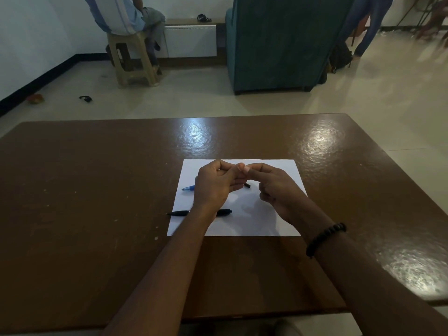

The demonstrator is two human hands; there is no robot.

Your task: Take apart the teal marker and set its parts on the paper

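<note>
My left hand (pixel 214 184) and my right hand (pixel 276 187) hover over a white sheet of paper (pixel 266 221), fingers curled, with their thumb and fingertips meeting at the top. Whether anything small is pinched between them is hidden. A blue pen (pixel 188 188) lies on the sheet, its tip pointing left and most of it covered by my left hand. A short black piece (pixel 246 185) shows just right of that hand's fingers. A black pen (pixel 178 213) lies across the sheet's left edge, crossed by my left wrist. A black bead bracelet (pixel 324 237) is on my right wrist.
The sheet lies on a glossy brown table (pixel 97 190). Beyond it are a tiled floor, a teal armchair (pixel 278 44), a person seated on a plastic stool (pixel 132 59) at the back left, and another person's legs (pixel 368 27) at the back right.
</note>
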